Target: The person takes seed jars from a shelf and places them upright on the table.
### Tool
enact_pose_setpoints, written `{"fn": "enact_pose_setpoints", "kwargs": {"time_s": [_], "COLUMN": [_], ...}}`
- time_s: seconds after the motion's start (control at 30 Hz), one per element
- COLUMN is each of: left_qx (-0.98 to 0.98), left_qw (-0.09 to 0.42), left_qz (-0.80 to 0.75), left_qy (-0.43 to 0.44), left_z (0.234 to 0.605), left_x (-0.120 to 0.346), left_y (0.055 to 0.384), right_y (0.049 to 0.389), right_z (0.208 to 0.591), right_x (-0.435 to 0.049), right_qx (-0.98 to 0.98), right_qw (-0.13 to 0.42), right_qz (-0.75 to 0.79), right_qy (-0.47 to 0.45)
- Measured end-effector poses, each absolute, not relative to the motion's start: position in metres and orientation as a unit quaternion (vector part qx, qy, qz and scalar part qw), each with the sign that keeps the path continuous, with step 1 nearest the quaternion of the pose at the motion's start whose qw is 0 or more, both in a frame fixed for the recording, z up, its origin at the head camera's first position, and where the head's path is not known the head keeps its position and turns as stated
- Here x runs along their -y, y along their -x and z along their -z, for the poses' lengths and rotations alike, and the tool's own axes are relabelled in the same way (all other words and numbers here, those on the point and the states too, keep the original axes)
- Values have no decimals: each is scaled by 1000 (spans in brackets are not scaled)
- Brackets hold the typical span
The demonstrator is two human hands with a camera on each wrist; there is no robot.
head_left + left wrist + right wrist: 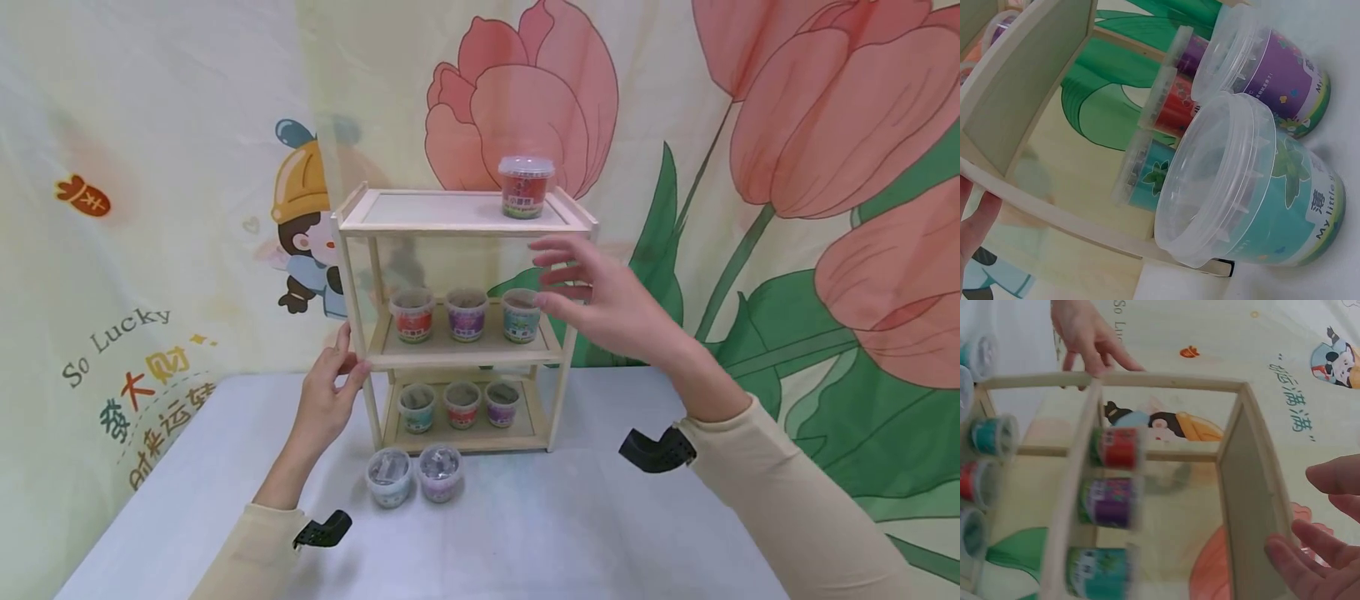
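Observation:
A small wooden three-tier shelf stands on the table. My left hand rests its fingertips against the shelf's left post; in the left wrist view those fingers show at the edge. Beside the top right corner hovers my right hand, fingers loosely spread, holding nothing. Just above it, a red-labelled lidded plastic cup stands upright on the top board. The middle tier holds a red cup, a purple cup and a teal cup, the last nearest my right fingertips.
On the bottom tier are a teal cup, a red cup and a purple cup. Before the shelf, a teal cup and a purple cup stand on the white table. A patterned cloth hangs behind.

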State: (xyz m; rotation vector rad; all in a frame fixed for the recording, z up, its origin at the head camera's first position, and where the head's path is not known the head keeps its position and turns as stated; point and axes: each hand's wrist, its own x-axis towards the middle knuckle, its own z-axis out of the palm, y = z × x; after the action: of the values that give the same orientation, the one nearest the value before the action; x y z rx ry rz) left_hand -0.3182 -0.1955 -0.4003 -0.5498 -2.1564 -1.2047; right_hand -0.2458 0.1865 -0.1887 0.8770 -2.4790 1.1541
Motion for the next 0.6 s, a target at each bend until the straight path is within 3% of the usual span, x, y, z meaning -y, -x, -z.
{"fn": "enact_pose_setpoints", "kwargs": {"time_s": [0.33, 0.6], "left_qx": [816, 815], "left_qw": [305, 304], "left_qz": [447, 448], "left_qy": [204, 206], "left_z": [402, 400], "left_x": [197, 195], "left_y": [317, 318], "right_y": [274, 305], "right_z": [126, 107], "right_x": [-184, -178], "right_qx": [861, 893], "right_qw": [191, 141], "right_qz": [-415, -386], "right_qy": [-226, -181]}}
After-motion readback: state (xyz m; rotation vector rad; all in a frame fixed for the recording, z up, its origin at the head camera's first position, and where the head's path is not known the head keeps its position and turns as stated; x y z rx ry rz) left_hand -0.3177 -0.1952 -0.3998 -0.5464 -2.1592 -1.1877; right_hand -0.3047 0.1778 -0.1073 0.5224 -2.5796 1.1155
